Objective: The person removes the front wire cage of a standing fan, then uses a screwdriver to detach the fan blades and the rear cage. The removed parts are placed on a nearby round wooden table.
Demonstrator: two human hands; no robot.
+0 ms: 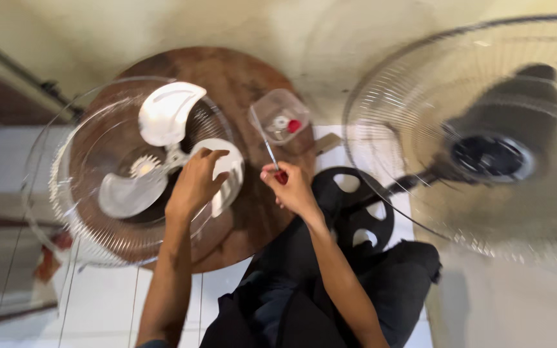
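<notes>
Tub [280, 115] of clear plastic holds small red and white parts, beside right hand [288, 187] pinching screwdriver [272, 156], while left hand [195, 183] grips white fan blade [224, 171] inside wire guard [66, 193].

Both bare forearms reach forward from the bottom edge, nearly parallel, converging slightly toward the hands. The left hand [196, 182] is palm down, wrist bent a little, fingers curled and thumb spread to the right, gripping. The right hand [289, 187] sits close beside it, not touching, knuckles up, fingers pinched tight together at the tips, wrist angled inward toward the left.
</notes>
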